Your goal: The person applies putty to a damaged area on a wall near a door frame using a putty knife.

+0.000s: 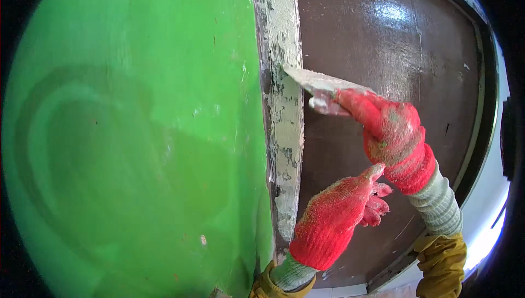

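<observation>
My right hand (393,134), in a dusty red knit glove, grips a plastering trowel (324,80) smeared with pale paste. The tip of its blade meets the right part of a narrow upright door-frame strip (283,134). Patchy off-white filler coats that strip, with dark spots showing through. Lower down, my left hand (340,216) wears a matching red glove with grit on its back. Its thumb points up and away from the loosely bent fingers, and I see nothing held in it. Behind both hands stands a brown door panel (344,150).
A glossy green wall (164,93) with small chips and a cast shadow fills the left side. On the right, a dark frame edge (486,113) curves beside a pale wall (475,216). Light floor tiles (344,291) show at the bottom.
</observation>
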